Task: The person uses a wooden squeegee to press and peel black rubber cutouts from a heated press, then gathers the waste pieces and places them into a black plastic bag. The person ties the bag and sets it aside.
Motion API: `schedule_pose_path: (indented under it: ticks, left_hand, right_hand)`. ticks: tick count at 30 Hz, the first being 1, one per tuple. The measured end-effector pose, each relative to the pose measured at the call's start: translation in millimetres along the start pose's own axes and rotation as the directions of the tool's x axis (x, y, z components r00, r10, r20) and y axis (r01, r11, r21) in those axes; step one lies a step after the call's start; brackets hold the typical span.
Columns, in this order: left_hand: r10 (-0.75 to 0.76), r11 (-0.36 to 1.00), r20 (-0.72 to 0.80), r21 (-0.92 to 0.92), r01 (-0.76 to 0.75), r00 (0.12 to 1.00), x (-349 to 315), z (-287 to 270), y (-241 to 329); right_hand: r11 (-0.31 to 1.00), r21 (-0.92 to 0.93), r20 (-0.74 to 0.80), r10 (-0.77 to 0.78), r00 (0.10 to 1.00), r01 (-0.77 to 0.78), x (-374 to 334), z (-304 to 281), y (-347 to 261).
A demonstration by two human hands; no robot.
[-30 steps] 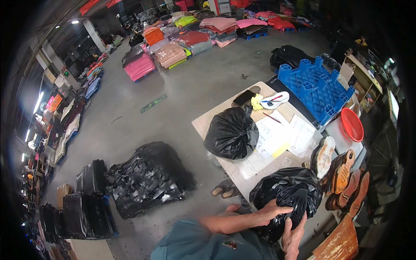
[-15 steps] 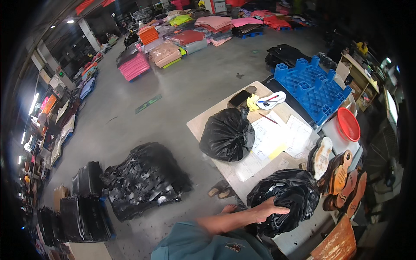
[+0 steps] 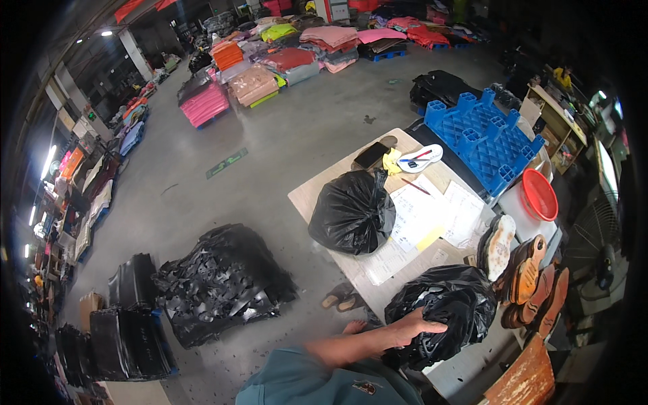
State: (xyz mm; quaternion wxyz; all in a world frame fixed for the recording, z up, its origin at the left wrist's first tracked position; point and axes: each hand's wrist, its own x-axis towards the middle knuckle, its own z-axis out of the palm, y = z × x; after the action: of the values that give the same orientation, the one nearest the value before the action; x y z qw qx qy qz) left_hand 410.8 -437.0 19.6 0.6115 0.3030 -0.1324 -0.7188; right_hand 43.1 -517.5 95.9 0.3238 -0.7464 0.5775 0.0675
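Note:
My left hand [image 3: 413, 327] lies against the near left side of an open black plastic bag [image 3: 466, 297] on the table's near end. Its thumb points right across the plastic and the other fingers are partly hidden in the folds, closed on the bag. Dark contents show a little inside the opening, too dim to name. My right hand is out of sight. Beyond stands a second black plastic bag [image 3: 347, 212], full and gathered at its top. Beside that bag are handwritten papers [image 3: 418, 209], a pencil [image 3: 415, 186] and a white shoe sole [image 3: 420, 159] with pens on it.
Sole-shaped templates [image 3: 530, 270] stand in stacks right of the near bag, with a red basin [image 3: 540, 194] behind. A blue plastic pallet [image 3: 482, 142] leans past the table [image 3: 304, 196]. Black cut sheets [image 3: 223, 283] are heaped on the floor to the left, near slippers [image 3: 341, 297].
The view has shifted very slightly. My left hand stays on the near bag, with almost no movement.

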Motion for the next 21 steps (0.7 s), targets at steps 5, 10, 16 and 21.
schedule_pose_path:
  ticks: [5, 10, 16, 21]
  left_hand:
    - [0.033, 0.999, -0.003, 0.026, -0.033, 0.999, -9, -5, 9]
    - [0.019, 0.999, -0.071, 0.050, -0.015, 0.997, -16, -14, 13]
    - [0.026, 0.995, 0.010, 0.094, -0.027, 1.000, -14, -20, 12]
    - [-0.006, 0.954, 0.018, 0.300, 0.001, 1.000, -29, -25, 26]
  right_hand:
    - [0.999, -0.046, 0.047, -0.019, 0.999, 0.021, 3, -4, -7]
    - [0.995, -0.087, 0.088, -0.038, 0.995, 0.045, 6, -8, -11]
    - [0.992, -0.105, 0.121, -0.057, 0.991, 0.070, 9, -14, -12]
    - [0.987, -0.129, 0.145, -0.072, 0.987, 0.091, 10, -17, -13]
